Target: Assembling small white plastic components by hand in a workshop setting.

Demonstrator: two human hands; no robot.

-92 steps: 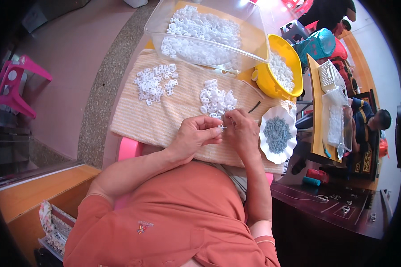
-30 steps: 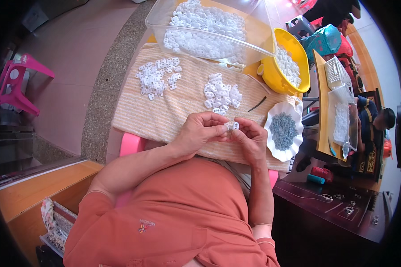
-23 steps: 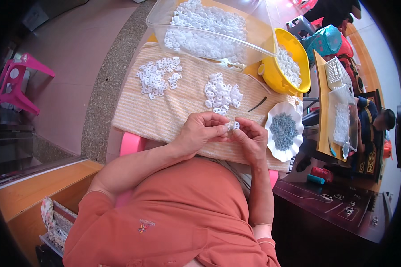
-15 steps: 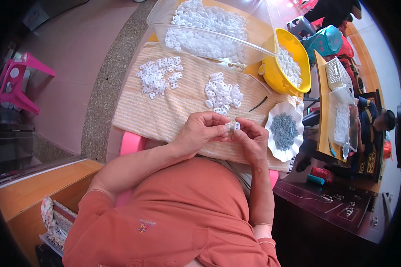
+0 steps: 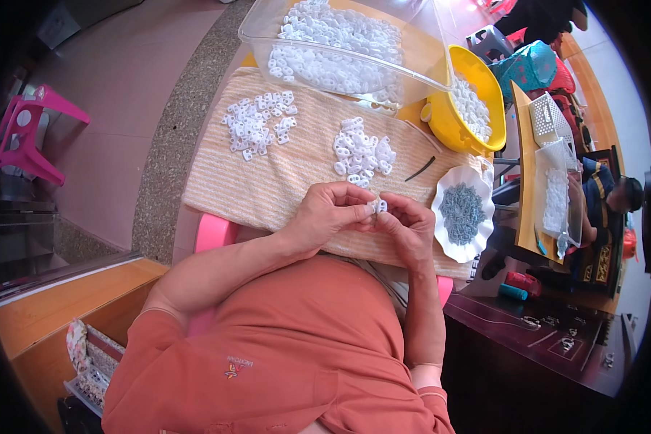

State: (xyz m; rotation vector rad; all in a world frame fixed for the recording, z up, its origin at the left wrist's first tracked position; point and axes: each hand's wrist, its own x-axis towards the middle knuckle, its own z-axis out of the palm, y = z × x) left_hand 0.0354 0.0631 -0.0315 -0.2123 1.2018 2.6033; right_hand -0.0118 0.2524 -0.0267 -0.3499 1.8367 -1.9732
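Observation:
In front of my belly, both hands meet over the near side of the striped towel. My left hand pinches a small pale piece, mostly covered by the fingertips. A small white plastic piece with oval openings is gripped between the thumb and fingers of my right hand. The two pieces touch or nearly touch; I cannot tell which. Just beyond the hands lies a pile of similar white plastic pieces, with a second pile farther left. Right of my right hand stands a white wavy-rimmed dish of small grey parts.
A clear plastic bin full of white pieces stands at the back, beside a yellow basin of more. A thin dark strip lies on the towel. A pink stool stands left; another person sits far right.
My fingers have drawn slightly closer together, and the white piece in my right hand has shifted a little left. The piles, dish and containers look unchanged.

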